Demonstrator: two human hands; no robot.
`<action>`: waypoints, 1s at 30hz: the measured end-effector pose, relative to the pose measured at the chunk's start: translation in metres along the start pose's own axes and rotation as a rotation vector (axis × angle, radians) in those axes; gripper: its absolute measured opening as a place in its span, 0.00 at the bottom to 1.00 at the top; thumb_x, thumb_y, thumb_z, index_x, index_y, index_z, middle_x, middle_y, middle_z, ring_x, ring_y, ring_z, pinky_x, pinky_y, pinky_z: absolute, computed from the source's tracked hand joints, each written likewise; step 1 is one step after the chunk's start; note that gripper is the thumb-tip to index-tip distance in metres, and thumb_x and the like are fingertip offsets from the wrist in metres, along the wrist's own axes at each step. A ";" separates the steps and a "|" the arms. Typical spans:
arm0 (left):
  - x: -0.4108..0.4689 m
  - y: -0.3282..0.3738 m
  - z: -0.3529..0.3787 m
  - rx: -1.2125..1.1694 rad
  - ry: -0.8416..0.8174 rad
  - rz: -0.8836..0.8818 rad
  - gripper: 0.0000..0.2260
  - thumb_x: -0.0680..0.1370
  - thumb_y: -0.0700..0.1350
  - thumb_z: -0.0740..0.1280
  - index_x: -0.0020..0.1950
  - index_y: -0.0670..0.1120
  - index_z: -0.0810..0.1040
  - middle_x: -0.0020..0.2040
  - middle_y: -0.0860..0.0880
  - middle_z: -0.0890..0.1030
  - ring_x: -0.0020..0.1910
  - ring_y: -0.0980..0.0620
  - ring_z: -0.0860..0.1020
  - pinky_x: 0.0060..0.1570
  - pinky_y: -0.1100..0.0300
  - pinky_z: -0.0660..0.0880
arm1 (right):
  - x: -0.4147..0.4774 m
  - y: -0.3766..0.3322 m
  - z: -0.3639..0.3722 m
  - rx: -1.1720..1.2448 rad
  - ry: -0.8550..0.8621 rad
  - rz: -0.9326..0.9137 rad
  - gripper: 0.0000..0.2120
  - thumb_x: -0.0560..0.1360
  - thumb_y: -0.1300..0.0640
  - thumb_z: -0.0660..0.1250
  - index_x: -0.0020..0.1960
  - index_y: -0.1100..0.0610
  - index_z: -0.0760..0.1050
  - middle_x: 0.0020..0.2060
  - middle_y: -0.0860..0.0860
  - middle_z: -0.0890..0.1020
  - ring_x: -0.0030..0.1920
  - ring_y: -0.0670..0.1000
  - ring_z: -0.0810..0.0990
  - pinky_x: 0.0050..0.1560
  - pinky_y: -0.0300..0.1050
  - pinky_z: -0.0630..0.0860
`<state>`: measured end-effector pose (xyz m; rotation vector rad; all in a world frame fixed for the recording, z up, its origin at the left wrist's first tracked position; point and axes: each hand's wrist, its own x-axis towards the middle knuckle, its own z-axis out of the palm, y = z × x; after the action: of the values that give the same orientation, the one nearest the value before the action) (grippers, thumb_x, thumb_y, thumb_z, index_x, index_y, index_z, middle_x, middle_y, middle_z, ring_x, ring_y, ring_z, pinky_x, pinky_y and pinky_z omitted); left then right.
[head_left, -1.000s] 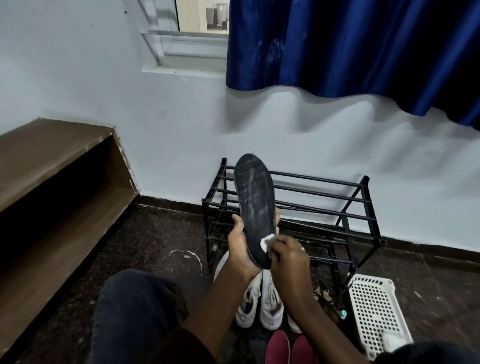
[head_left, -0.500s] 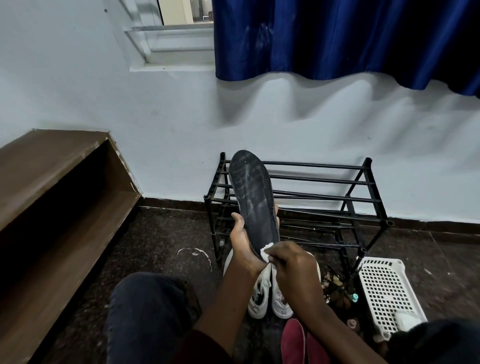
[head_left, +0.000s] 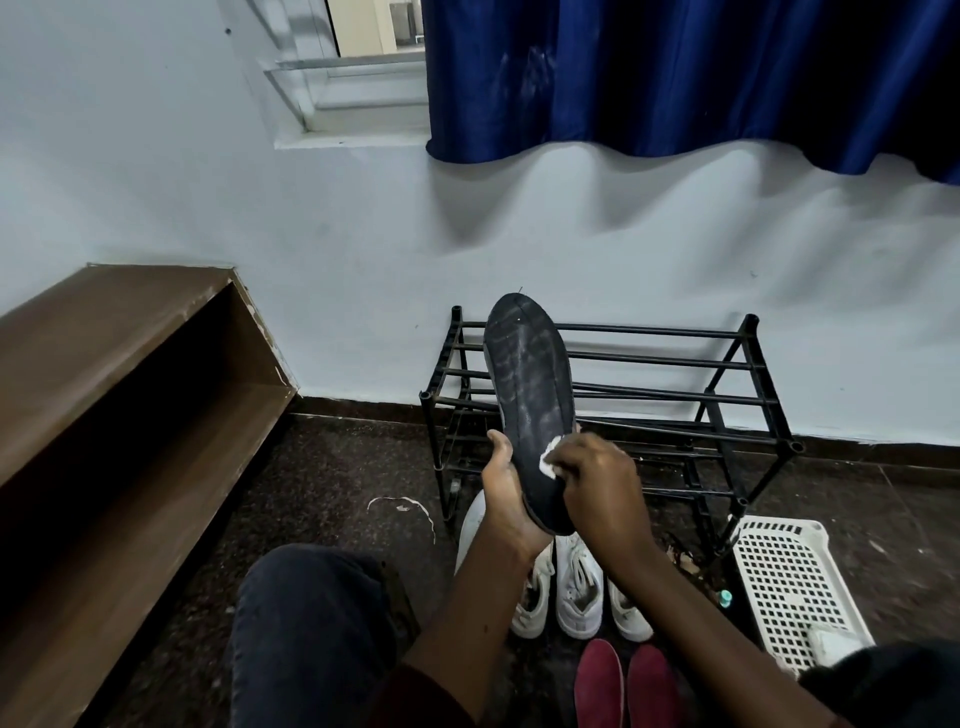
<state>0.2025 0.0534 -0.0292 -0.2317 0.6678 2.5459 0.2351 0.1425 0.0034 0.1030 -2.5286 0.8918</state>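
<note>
Pinching a white wipe (head_left: 549, 461) low on the black shoe (head_left: 530, 389), my right grip (head_left: 602, 483) has its length running up-away; left grip (head_left: 506, 499) clasps the heel end.

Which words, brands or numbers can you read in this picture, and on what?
None is readable. The black shoe sole, gripped by the left hand, with a white wipe pinched against it by the right hand, shows only tread lines. The white sneakers, red shoes and white basket show no legible marks.
</note>
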 end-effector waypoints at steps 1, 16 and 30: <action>0.003 0.002 -0.001 -0.003 0.006 0.010 0.36 0.77 0.67 0.48 0.53 0.39 0.82 0.50 0.39 0.81 0.45 0.43 0.82 0.46 0.54 0.80 | -0.008 0.000 0.000 0.014 -0.011 -0.024 0.14 0.59 0.74 0.70 0.36 0.57 0.82 0.37 0.51 0.83 0.37 0.54 0.80 0.38 0.40 0.74; -0.011 -0.011 0.005 0.063 -0.041 -0.051 0.31 0.79 0.63 0.49 0.58 0.42 0.81 0.58 0.40 0.80 0.56 0.43 0.80 0.54 0.52 0.77 | 0.033 0.003 -0.010 -0.014 -0.047 -0.084 0.10 0.62 0.71 0.73 0.37 0.58 0.83 0.35 0.52 0.84 0.36 0.53 0.83 0.40 0.39 0.74; -0.015 -0.009 0.002 0.063 -0.034 -0.158 0.23 0.77 0.56 0.58 0.59 0.41 0.80 0.58 0.41 0.79 0.55 0.44 0.80 0.58 0.51 0.74 | -0.004 -0.006 -0.013 0.171 -0.133 -0.009 0.11 0.68 0.69 0.70 0.41 0.56 0.71 0.37 0.50 0.83 0.41 0.49 0.82 0.43 0.46 0.78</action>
<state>0.2194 0.0545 -0.0271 -0.2103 0.6881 2.3693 0.2449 0.1451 0.0139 0.2343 -2.5659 1.1306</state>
